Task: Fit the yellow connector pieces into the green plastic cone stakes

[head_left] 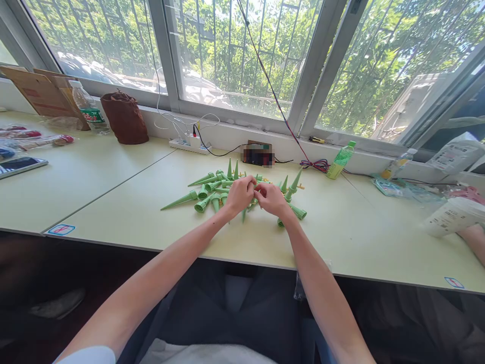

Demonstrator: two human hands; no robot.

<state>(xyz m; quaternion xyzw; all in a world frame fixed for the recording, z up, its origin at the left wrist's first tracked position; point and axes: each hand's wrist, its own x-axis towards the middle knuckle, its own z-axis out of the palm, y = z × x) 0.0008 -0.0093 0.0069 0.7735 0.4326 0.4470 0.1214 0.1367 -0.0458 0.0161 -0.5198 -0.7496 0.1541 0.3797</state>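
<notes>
A pile of green plastic plant-watering spikes (180, 200) lies in front of me, several with small yellow valve pieces (300, 186). Some spikes lie flat; others, like one green spike (294, 183) at the right, point upward. Over the middle of the pile, my left hand (241, 194) is closed, with thumb and fingers pinched together. My right hand (270, 198) meets it, its fingers also pinched. Whatever sits between the fingertips is hidden by the hands. More spikes surround both hands, and part of the pile is covered by them.
Behind the pile stand a power strip (190, 145) and a blurred dark device (258, 153) with cables. A brown bag (124, 117) and water bottle (91, 108) are at left. Toward the right are a green bottle (340, 161), a white cup (454, 216) and another person's arm (474, 240).
</notes>
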